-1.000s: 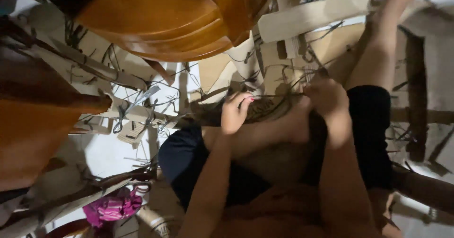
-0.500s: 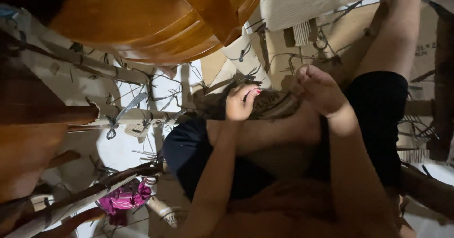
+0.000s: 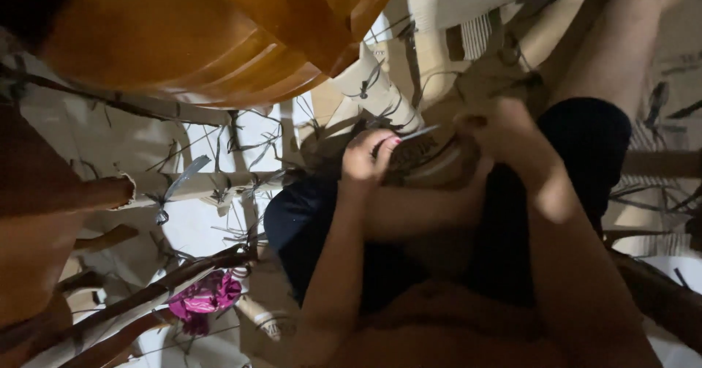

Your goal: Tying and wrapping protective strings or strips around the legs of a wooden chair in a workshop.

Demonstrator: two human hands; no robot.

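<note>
My left hand (image 3: 369, 159) pinches one end of a thin grey strip (image 3: 418, 132) between thumb and fingers. The strip lies over a brown cardboard piece (image 3: 428, 169) that rests on my lap. My right hand (image 3: 504, 135) is blurred and curls over the right upper edge of the same cardboard piece, close to the strip's other end. Both forearms reach up from the bottom of the view, across my dark shorts (image 3: 307, 222).
A glossy orange wooden chair (image 3: 219, 39) fills the upper left. Several cardboard strips (image 3: 197, 185) tied with grey ties litter the white floor. A pink cloth bundle (image 3: 205, 298) lies at the lower left, and a cardboard roll (image 3: 380, 90) sits just beyond my hands.
The view has shifted slightly. My left hand has closed from spread fingers into a pinch on the grey strip. My right hand stays at the cardboard's edge.
</note>
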